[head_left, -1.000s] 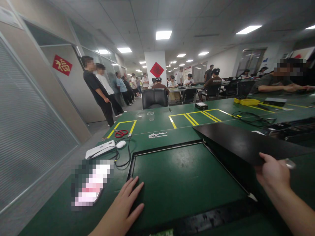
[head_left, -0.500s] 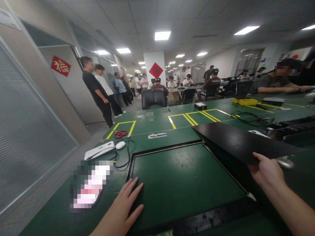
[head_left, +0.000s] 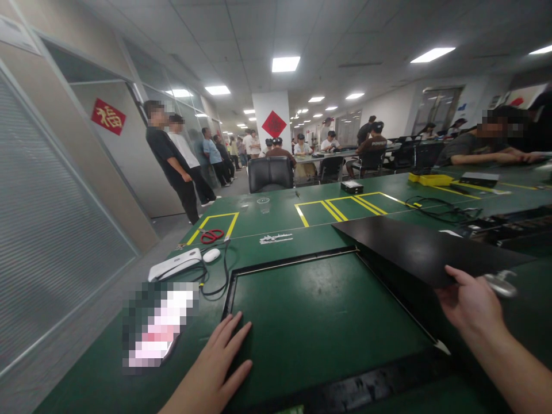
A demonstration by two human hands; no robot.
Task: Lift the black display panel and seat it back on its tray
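Observation:
A thin black rectangular panel (head_left: 414, 247) is tilted above the right side of the table, its near edge pinched in my right hand (head_left: 474, 305), thumb on top. Beside it a black rectangular frame (head_left: 293, 260) lies flat, with the green tabletop showing through its middle. My left hand (head_left: 224, 351) rests with fingers spread over the frame's left side. The frame's near bar (head_left: 366, 382) is wider than the others. A whitish piece (head_left: 442, 347) sits at its near right corner.
Left of the frame lie a white device (head_left: 175, 264), a white mouse (head_left: 211, 255), a black cable (head_left: 226, 270) and red-handled scissors (head_left: 212, 236). White strips (head_left: 276, 238) lie beyond the frame. A clear cup (head_left: 263, 206), a black box (head_left: 352, 187) and a yellow tray (head_left: 431, 179) stand farther back.
The panel in my right hand has shifted very slightly, its far left corner a little farther left. My left hand stays on the frame.

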